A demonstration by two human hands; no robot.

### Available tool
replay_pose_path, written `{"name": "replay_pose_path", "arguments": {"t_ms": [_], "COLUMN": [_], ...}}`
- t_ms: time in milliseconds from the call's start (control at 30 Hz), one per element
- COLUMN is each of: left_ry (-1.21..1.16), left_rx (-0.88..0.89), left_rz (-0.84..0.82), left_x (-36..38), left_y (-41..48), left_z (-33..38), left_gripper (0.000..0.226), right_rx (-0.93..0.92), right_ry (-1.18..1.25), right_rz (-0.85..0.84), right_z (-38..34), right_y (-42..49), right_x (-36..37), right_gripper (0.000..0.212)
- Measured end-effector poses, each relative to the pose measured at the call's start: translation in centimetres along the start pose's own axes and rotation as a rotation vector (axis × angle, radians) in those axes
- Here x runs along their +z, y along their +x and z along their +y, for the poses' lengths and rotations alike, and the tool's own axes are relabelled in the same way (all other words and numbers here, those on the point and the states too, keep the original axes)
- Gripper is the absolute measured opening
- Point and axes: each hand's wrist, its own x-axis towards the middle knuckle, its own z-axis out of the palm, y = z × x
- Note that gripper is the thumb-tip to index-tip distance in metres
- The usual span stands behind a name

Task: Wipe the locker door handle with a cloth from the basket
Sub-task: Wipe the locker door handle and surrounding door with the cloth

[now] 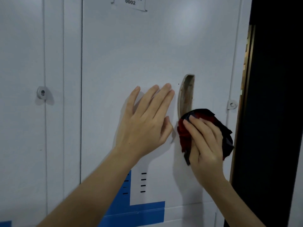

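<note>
— At the lower end of the recessed handle [186,94], near the right edge of the locker door [147,46], what are you doing?

— You are pressing the dark red and black cloth [185,133] flat against the door, and it is covering the bottom tip of the handle. The upper part of the recess is showing bare above the cloth, and it is looking grimy inside.

— How is the hand sitting on it?

— Your right hand [206,143] is lying over the cloth with its fingers [193,126] stretched out and close together, pushing rather than pinching; whether the thumb is hooking any fabric underneath, nothing is showing. Your left hand [146,122] is resting open and empty on the door just left of the handle, fingers pointing up, apparently bracing the panel.

— So which step is this?

— You are wiping, as it seems, but only at the handle's foot. The basket is not showing anywhere.

— And next?

— You are probably needing to slide the cloth up along the slot, tucking fabric into the hollow with your fingertips. Right of the handle, the small lock tab [232,104] is sitting close, so keep the stroke narrow.
</note>
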Motion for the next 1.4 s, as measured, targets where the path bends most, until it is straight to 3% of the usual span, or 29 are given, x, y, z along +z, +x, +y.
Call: {"name": "replay_pose_path", "arguments": {"t_ms": [200,433,667,1233,1400], "left_ry": [0.002,0.0,0.013,0.004,0.014], "left_rx": [-0.002,-0.003,0.003,-0.001,-0.004], "left_rz": [-0.003,0.001,0.014,0.012,0.026], "left_x": [0.0,0.0,0.1,0.1,0.2], "left_y": [0.0,0.0,0.0,-0.1,0.0], "left_z": [0.0,0.0,0.0,0.0,0.0], "left_gripper": [0.051,0.052,0.049,0.05,0.049], "right_rx": [0.038,0.071,0.098,0.106,0.148], "right_ry": [-0.008,-0.004,-0.025,-0.009,-0.005], "right_rz": [0.022,0.01,0.071,0.042,0.094], "right_z": [0.7,-1.7,-2.1,-2.7,-2.9], "right_y": [3.5,-2.0,2.2,0.5,3.7], "right_x": [0.8,0.1,1.9,1.2,2.2], "right_gripper": [0.039,0.028,0.03,0.033,0.031]}}
